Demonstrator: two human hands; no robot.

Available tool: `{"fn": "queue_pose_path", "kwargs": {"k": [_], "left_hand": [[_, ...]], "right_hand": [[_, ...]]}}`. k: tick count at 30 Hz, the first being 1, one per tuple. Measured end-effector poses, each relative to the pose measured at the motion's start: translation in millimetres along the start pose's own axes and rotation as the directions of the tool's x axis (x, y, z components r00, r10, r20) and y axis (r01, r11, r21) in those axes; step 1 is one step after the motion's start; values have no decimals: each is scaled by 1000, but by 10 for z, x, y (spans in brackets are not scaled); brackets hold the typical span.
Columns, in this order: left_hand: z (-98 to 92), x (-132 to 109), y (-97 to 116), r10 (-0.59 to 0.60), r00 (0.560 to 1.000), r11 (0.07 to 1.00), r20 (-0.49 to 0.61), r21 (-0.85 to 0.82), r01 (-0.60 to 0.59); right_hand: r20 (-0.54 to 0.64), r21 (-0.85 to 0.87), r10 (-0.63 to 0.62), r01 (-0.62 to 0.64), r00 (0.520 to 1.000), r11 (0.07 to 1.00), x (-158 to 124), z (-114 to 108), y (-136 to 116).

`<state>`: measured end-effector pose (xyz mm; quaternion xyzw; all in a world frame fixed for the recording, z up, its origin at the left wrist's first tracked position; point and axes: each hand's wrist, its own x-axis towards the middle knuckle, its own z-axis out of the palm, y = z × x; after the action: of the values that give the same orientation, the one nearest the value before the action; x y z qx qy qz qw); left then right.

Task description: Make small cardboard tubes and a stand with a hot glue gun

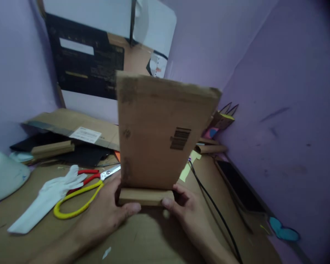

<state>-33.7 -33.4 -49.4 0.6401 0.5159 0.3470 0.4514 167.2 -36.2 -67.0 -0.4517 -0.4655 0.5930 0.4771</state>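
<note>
A brown cardboard panel (156, 128) with a printed barcode stands nearly upright in front of me. Along its bottom runs a narrow folded cardboard ledge (150, 197), held at both ends. My left hand (110, 205) grips the left end, thumb across the ledge's front and fingers mostly hidden behind. At the right end, my right hand (185, 203) pinches the ledge with its thumb in front and fingers curled at the panel's side. Left of my left hand lie scissors (84, 190) with red and yellow handles, touching a white glove (52, 194).
Flattened cardboard (71, 123) with a white label lies behind on the left. A large printed box (85, 55) leans on the wall. A black cable (211, 196) runs past my right hand, and a dark flat device (240, 187) sits near the right wall.
</note>
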Motion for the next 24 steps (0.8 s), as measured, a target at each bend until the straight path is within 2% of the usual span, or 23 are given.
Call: {"fn": "queue_pose_path", "kwargs": {"k": [3, 8, 12, 16, 19, 24], "left_hand": [[4, 29, 80, -44, 999, 953, -8, -300, 40], [-36, 38, 82, -38, 999, 849, -14, -527, 25], [-66, 106, 86, 14, 1000, 844, -26, -535, -26], [-19, 201, 184, 80, 997, 857, 14, -512, -61], [55, 226, 223, 35, 999, 860, 32, -509, -14], [115, 215, 138, -10, 1000, 836, 4, -548, 10]], "right_hand": [[3, -27, -38, 38, 999, 999, 42, 53, -53], [136, 12, -134, 134, 982, 991, 154, 189, -120], [157, 54, -120, 113, 980, 992, 236, 257, -87], [67, 123, -104, 95, 992, 988, 268, 188, -1], [32, 174, -74, 67, 997, 983, 244, 132, 30], [50, 246, -79, 64, 996, 967, 187, 174, -4]]}}
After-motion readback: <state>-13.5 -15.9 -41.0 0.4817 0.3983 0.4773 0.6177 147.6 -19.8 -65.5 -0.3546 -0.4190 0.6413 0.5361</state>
